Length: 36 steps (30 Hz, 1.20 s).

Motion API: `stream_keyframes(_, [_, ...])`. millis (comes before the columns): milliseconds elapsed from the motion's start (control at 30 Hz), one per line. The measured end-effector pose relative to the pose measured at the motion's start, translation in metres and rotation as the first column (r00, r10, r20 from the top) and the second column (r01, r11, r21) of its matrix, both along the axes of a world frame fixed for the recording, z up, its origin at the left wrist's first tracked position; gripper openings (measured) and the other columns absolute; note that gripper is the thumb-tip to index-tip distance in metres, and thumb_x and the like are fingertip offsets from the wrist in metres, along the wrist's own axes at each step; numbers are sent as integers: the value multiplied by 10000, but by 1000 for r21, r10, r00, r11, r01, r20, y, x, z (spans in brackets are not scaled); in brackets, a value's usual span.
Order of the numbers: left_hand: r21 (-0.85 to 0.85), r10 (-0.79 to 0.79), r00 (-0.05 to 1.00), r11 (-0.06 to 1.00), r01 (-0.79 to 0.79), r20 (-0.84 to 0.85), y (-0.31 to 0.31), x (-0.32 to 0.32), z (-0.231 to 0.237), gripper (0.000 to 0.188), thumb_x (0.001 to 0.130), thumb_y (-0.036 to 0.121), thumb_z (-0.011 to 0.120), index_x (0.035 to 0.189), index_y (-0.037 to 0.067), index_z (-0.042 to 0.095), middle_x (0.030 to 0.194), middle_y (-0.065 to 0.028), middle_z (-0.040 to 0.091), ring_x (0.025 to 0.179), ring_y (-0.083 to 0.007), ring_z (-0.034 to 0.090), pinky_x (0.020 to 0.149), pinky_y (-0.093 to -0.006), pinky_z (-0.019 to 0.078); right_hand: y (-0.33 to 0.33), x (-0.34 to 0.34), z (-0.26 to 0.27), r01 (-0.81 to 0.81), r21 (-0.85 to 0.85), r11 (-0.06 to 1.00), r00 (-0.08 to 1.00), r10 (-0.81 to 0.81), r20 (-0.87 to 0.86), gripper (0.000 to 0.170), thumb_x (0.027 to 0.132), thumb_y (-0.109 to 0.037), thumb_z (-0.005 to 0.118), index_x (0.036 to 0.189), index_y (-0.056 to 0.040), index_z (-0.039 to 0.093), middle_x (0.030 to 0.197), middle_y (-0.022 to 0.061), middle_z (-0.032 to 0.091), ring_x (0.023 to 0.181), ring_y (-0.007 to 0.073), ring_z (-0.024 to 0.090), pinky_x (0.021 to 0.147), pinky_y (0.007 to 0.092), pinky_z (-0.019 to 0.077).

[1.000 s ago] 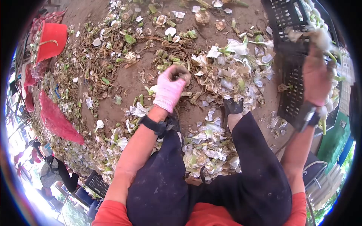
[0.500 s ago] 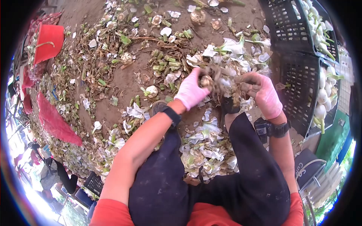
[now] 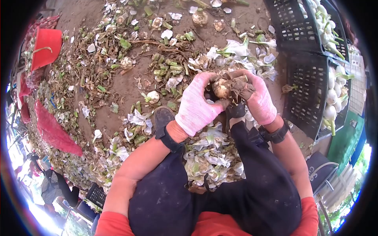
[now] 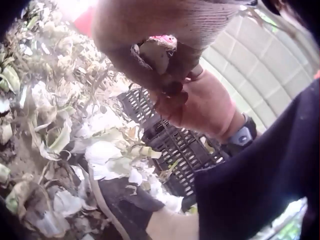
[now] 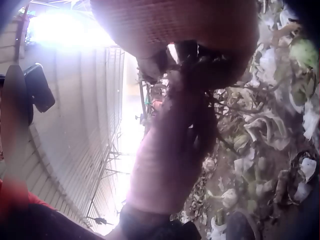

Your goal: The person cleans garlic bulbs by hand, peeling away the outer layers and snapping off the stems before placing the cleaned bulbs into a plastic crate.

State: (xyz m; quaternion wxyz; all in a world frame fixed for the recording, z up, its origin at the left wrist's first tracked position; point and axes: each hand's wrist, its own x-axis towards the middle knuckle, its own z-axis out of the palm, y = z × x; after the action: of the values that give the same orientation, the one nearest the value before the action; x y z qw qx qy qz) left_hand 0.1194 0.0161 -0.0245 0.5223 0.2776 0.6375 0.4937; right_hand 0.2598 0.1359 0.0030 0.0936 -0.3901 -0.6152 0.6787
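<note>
A dirty garlic bulb with brown, dried outer leaves is held between both gloved hands, above the person's feet in the head view. The left hand grips the bulb, fingers over its far side and thumb below. My right hand pinches the dry leaves on the bulb's right side. In the left wrist view the left hand fills the top, with the right hand behind it. The right wrist view is dark around the right hand, and the bulb is mostly hidden there.
Black crates of cleaned white garlic stand at the right. Peeled skins lie heaped between the legs, and cut stems litter the soil ahead. A red bucket and red netting are at the left.
The right hand has come from the crate at the right, where it held white garlic, to the middle. The left hand has moved right and up, and both hands now meet at the dirty bulb.
</note>
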Motion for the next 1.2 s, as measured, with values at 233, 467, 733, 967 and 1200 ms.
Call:
stream_keyframes(233, [75,-6,955,997,29,-298,2,-10,9,524,666,38,823,1105,9,538,1052,-77,619,902,-113,627,783,-272,549,-3,-10,-2,-42,246,968,995,19,98,216,829,19,580,1042,36,606,887,155,704,825,148,650,764,307,511])
stream_keyframes(467, [64,7,996,998,-13,91,-3,-12,1,571,681,87,848,1136,-6,516,1078,-93,610,985,-128,610,851,-284,530,-4,-4,4,-114,255,960,991,93,91,243,842,-11,593,1077,35,625,874,149,693,832,139,633,775,298,502])
stream_keyframes(733, [-8,-21,975,1000,24,222,-3,-8,18,560,708,87,834,1154,-20,512,1098,-86,606,1025,-144,600,902,-302,507,-3,-1,7,-50,6,999,998,49,38,192,860,-28,581,1038,26,628,850,122,690,792,122,609,746,296,502])
stream_keyframes(967, [-6,2,924,1000,0,383,-6,-13,11,531,753,99,803,1176,-27,508,1087,-96,622,992,-142,611,864,-303,522,1,-1,9,-158,216,964,985,137,108,141,872,-61,613,980,26,642,837,145,689,739,147,617,692,311,500])
stream_keyframes(1200, [-57,128,513,987,-152,849,-10,-7,-2,565,845,170,721,1282,-29,423,1055,-126,627,844,-187,662,721,-320,568,1,3,11,-118,139,983,990,106,94,170,889,-56,613,1030,30,653,878,107,696,794,117,604,732,291,503])
